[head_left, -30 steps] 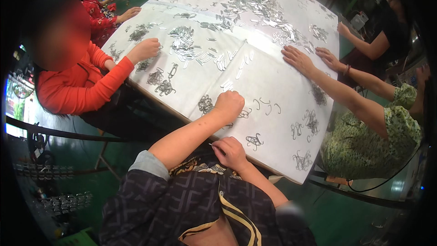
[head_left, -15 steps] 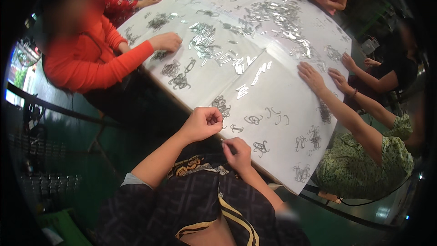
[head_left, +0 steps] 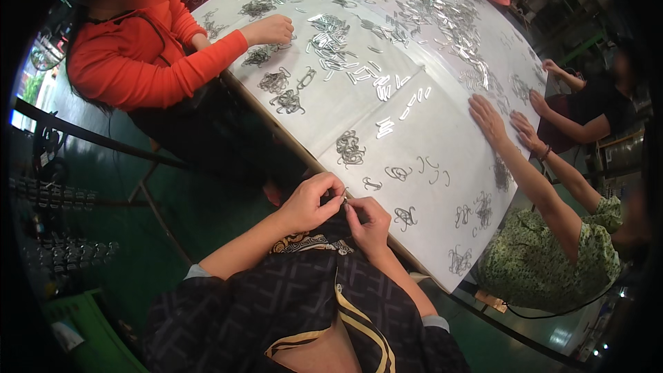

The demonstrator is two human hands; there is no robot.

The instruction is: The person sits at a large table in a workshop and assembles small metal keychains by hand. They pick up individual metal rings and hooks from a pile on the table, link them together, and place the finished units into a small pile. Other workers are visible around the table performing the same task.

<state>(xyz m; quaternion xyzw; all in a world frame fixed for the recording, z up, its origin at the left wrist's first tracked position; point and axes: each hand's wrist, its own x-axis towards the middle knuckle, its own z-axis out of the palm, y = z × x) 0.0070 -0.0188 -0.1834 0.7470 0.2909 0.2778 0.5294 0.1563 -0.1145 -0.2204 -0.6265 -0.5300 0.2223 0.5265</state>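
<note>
A small metal clip (head_left: 343,199) sits pinched between the fingertips of the left hand (head_left: 312,202) and right hand (head_left: 369,224), both closed on it at lower centre, just off the table edge (head_left: 324,166). Loose clips (head_left: 350,148) lie nearby on the white sheet (head_left: 421,117). Other people's hands (head_left: 501,124) press flat at right, well apart.

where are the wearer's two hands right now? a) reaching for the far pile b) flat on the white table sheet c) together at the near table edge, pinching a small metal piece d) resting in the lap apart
c: the left hand and right hand meet at the table edge, their fingers pinching a small metal piece between them.
</note>
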